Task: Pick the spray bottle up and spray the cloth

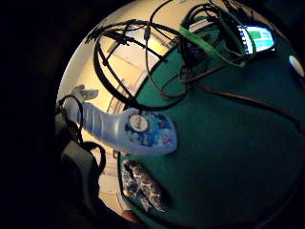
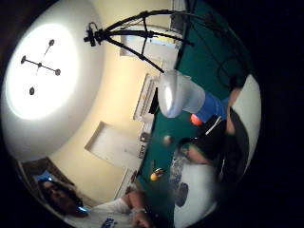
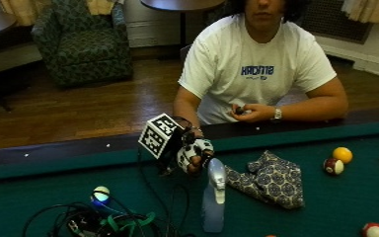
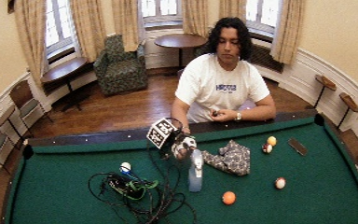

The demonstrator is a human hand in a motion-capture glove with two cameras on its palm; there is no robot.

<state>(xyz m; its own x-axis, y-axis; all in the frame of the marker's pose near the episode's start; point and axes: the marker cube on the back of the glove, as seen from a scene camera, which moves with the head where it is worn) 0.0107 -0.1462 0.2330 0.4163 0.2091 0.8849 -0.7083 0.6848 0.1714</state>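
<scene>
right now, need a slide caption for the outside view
Gloved right hand grips the top of an upright spray bottle on a green pool table, patterned cloth lying beside it.

Spray bottle [image 3: 213,203] is showing translucent bluish plastic, smooth, with a glossy printed label. Cloth [image 3: 269,178] is looking like soft patterned fabric, matt, rumpled. Bench [image 3: 321,217] is wearing matt green felt. Balls [image 3: 338,161] are reading glossy, hard.

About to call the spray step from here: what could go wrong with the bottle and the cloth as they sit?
The gloved right hand grips the spray bottle near its head; the nozzle may not face the cloth, so spray could wet the felt. The cable tangle lies close beside the bottle and might get misted or snagged.
</scene>
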